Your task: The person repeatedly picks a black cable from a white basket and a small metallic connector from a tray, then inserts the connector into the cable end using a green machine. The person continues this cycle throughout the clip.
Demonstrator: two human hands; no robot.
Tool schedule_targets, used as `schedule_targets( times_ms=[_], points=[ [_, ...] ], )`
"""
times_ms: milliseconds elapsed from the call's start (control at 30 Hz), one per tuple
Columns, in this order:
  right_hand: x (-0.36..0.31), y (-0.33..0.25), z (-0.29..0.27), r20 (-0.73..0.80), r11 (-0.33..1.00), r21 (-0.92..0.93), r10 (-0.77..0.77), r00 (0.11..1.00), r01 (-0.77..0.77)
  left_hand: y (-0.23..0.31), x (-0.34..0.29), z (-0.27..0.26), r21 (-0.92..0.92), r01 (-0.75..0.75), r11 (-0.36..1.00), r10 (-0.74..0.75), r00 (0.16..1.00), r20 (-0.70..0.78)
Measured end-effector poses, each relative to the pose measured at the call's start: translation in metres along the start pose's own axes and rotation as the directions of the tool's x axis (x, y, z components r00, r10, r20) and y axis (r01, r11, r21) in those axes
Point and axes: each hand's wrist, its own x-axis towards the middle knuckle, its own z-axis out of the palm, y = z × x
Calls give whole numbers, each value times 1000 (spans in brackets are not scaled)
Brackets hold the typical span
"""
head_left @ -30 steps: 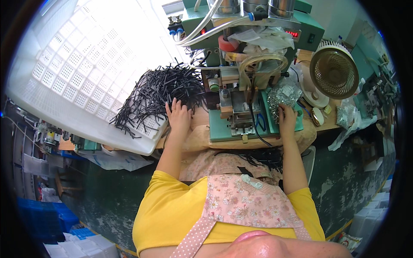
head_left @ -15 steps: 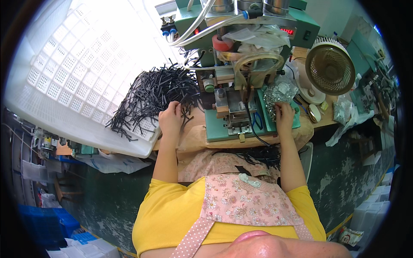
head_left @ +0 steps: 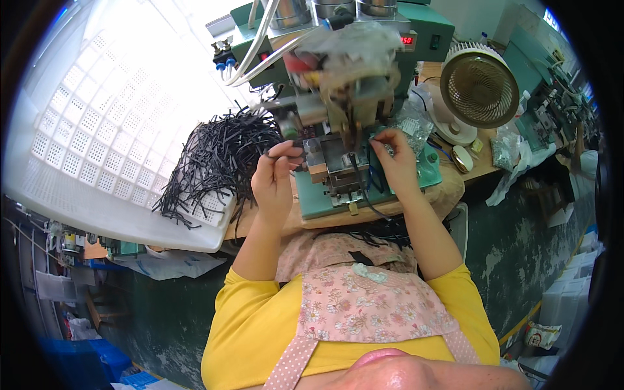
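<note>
My left hand (head_left: 274,179) is beside the left side of a green press machine (head_left: 315,207), thumb and fingers pinched on what looks like a thin black strip, mostly hidden by the fingers. Just left of it, a heap of black strips (head_left: 218,153) lies on a white plastic tray. My right hand (head_left: 400,162) is at the right side of the press, its thumb and index finger closed together near the metal work block (head_left: 336,156). Whatever those fingertips hold is too small to make out. Behind this hand rests a clear bag of small shiny metal pieces (head_left: 413,127).
A large white perforated basket (head_left: 97,130) takes up the left. On the right stand a round fan (head_left: 481,90), a white and gold oval object (head_left: 462,159) and another clear bag of small parts (head_left: 504,153). A black cable (head_left: 374,203) hangs before the press; white air hoses (head_left: 260,65) run above.
My left hand has moved from the black strips rightward to the press. My right hand has left the bag of metal pieces and come in toward the work block. The press's upper part is now blurred.
</note>
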Motion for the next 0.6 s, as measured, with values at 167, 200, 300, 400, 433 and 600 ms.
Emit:
schedule_targets(
  times_ms=[167, 200, 300, 400, 433, 600],
  points=[
    [-5, -7, 9, 94, 999, -38, 1, 996, 3, 21, 21, 11, -31, 187, 982, -185, 982, 47],
    [-7, -7, 12, 100, 996, -83, -18, 995, 26, 22, 22, 11, -46, 171, 984, -168, 984, 52],
    [-12, -3, 21, 78, 996, -77, -30, 996, 36, 19, 21, 11, -91, 171, 981, -167, 984, 54],
    [-13, -1, 28, 74, 993, 110, 27, 997, -35, 12, 16, 12, -147, 183, 972, -180, 983, 32],
    [-13, -2, 29, 80, 985, 156, 60, 995, -72, 10, 13, 14, 20, 93, 995, -93, 995, 27],
    [-9, -8, 14, 45, 952, -267, -141, 989, 147, -3, -21, 54, 167, -491, 855, 432, 853, 293]
  ],
)
